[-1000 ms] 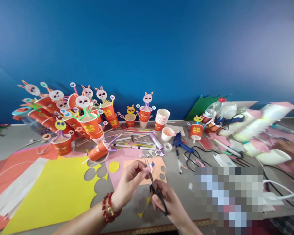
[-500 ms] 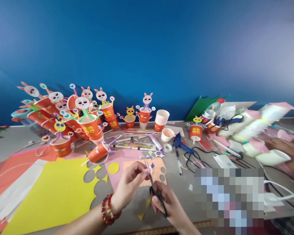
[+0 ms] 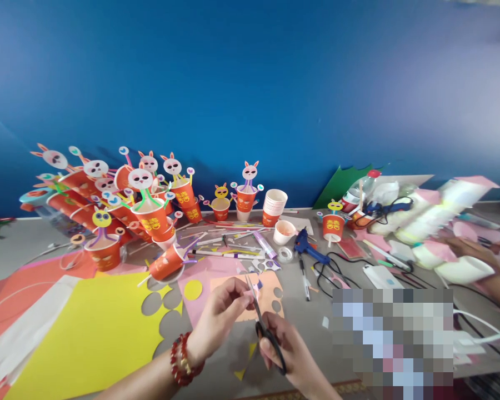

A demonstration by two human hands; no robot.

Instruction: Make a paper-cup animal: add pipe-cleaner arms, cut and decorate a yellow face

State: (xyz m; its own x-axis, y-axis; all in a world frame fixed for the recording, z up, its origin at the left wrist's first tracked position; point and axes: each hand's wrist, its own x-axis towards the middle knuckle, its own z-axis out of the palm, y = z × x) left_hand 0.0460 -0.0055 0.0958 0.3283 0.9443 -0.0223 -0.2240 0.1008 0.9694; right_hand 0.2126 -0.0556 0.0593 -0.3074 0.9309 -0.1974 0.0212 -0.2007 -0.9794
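My left hand (image 3: 221, 308), with a red bead bracelet at the wrist, pinches a small piece of pinkish paper (image 3: 249, 293) between thumb and fingertips. In my right hand (image 3: 289, 347) is a pair of scissors (image 3: 272, 347) with black handles, fingers through the loops. Their blades point up and away from me, close against the paper at my left fingertips; whether they are cutting into it cannot be made out. Below both hands lies a peach sheet (image 3: 270, 283) with round holes. A yellow paper disc (image 3: 193, 289) rests left of my left hand.
Orange paper cups with rabbit-faced figures (image 3: 150, 214) crowd the left. A yellow sheet (image 3: 87, 333) covers the front left. Behind my hands are a cup stack (image 3: 275, 205), a tape roll (image 3: 285, 254), and a blue glue gun (image 3: 310, 247) with its cord. Another person's hand (image 3: 469, 255) works at right.
My hands and the scissors stay almost in place, and the view shifts slightly. At the far right, the other person's hands have moved a little among the pink paper pieces.
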